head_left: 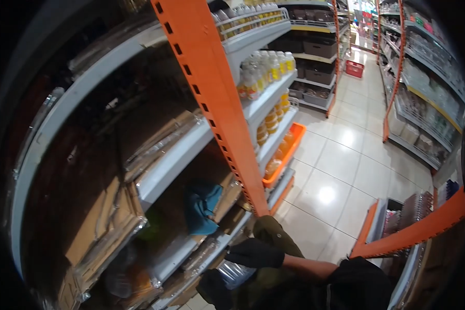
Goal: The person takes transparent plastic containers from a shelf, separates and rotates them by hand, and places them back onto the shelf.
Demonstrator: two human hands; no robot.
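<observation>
My right hand (256, 252), in a black glove, lies over the upper end of a clear plastic container (235, 274) with ribbed sides. Around its lower left side my left hand (215, 289), gloved in black too, is closed. Both hands are low in the view, in front of my lap, close to the lower shelves. The container's ends are covered by the gloves, so its exact kind is unclear. A blue cloth-like item (201, 209) hangs at the shelf just above the hands.
An orange upright post (212, 98) rises beside me. Shelves on the left hold flattened cardboard (101, 227); farther along are yellow-labelled bottles (266, 72) and an orange tray (294, 142). A red basket (354, 68) stands on the tiled aisle floor (341, 150). More shelving (423, 88) lines the right.
</observation>
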